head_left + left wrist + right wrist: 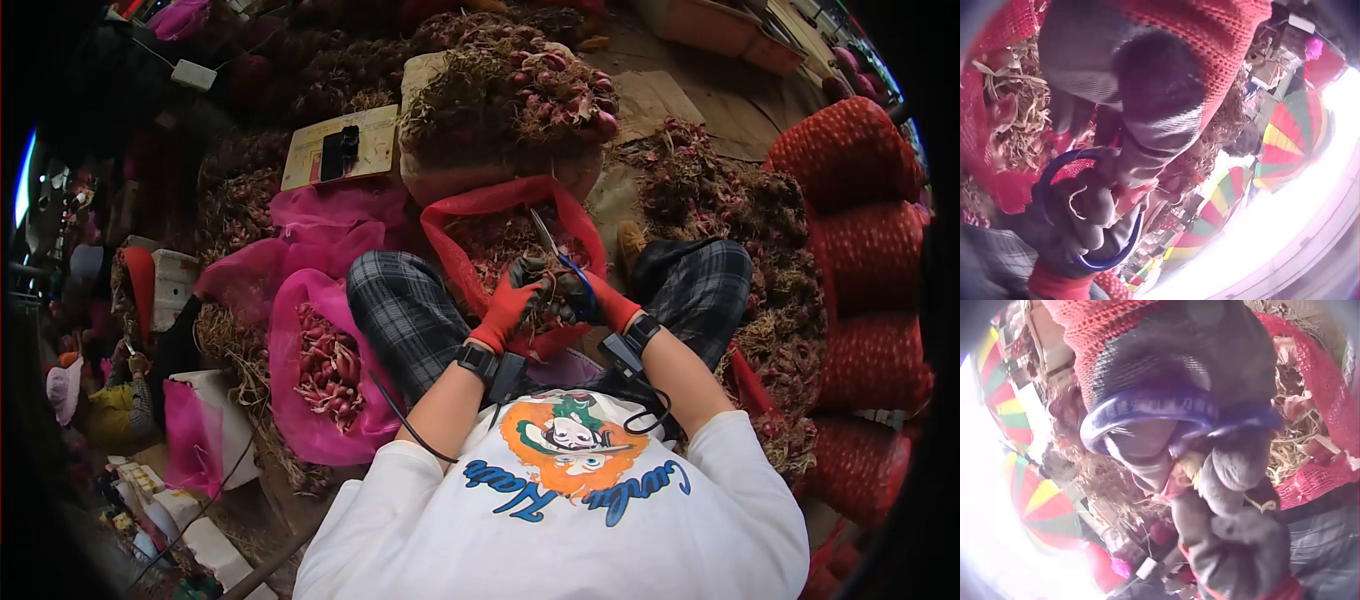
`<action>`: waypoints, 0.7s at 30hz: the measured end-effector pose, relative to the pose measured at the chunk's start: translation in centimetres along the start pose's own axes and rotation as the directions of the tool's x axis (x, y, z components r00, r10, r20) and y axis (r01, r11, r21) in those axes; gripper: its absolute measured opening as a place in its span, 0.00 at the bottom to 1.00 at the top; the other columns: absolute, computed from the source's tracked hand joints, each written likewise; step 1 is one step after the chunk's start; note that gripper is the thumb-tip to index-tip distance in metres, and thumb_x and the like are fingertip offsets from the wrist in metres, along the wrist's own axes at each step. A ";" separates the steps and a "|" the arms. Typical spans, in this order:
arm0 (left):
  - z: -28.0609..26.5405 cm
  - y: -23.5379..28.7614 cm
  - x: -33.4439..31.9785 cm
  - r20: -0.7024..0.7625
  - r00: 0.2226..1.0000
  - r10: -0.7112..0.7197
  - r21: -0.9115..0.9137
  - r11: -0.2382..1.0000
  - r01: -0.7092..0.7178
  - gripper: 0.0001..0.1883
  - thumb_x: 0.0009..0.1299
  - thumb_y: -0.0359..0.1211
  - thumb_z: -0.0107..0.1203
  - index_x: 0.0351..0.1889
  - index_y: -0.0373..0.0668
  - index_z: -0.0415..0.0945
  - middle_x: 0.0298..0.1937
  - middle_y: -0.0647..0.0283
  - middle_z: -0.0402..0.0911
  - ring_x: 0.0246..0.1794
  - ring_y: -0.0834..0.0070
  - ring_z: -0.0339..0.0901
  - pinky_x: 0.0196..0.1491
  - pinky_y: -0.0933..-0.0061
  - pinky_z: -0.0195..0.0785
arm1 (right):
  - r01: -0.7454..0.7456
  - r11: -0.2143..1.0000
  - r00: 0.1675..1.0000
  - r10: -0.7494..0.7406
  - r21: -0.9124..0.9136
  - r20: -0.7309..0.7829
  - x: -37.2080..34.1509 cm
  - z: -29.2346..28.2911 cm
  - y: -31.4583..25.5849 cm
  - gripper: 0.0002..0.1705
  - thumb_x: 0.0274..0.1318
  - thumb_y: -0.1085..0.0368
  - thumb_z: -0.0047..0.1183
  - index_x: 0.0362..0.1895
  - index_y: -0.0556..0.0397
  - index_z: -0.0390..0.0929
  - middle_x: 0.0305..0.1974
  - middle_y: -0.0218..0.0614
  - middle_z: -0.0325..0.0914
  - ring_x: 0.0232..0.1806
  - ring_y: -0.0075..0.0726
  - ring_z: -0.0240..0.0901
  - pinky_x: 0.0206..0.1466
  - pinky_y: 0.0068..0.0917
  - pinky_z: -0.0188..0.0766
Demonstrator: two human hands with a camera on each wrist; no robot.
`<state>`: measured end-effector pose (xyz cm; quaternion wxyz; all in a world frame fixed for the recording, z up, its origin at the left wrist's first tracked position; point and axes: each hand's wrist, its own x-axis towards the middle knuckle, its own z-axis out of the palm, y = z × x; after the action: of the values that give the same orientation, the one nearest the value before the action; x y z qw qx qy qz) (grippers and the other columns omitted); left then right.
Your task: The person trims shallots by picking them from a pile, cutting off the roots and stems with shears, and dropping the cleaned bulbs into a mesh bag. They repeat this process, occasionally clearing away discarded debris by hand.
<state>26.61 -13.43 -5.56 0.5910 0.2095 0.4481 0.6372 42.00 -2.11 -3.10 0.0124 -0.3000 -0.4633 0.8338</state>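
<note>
Red mesh bag: head view; held dried scraps beneath scissors.
Bare shallots: lay left of that bag, apparently done.
Stalked shallots: lay beyond it, seemingly remaining.
Left hand: left wrist view; fingers pinched one shallot beside the bag.
Right hand: right wrist view; fingers gripped the scissors.

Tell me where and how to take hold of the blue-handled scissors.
Take the scissors by the blue handle loops, coming from the handle end, the side nearer the white shirt. The blades point away from that side, and the rounded loops should give thumb and fingers a secure hold; the right hand grips them there.
</note>
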 end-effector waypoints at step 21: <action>1.6 1.1 -1.1 -0.034 0.988 0.148 0.121 0.982 -0.143 0.13 0.69 0.31 0.51 0.51 0.40 0.70 0.39 0.67 0.77 0.39 0.79 0.75 0.44 0.77 0.69 | 0.269 0.950 0.892 -0.308 -0.158 -0.332 1.0 -0.6 -0.2 0.15 0.48 0.68 0.55 0.42 0.56 0.72 0.34 0.33 0.75 0.28 0.22 0.73 0.33 0.22 0.71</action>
<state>27.48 -13.83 -3.61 0.5196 0.2624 0.4812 0.6555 41.43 -1.19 -3.64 0.2028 -0.3725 -0.5374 0.7289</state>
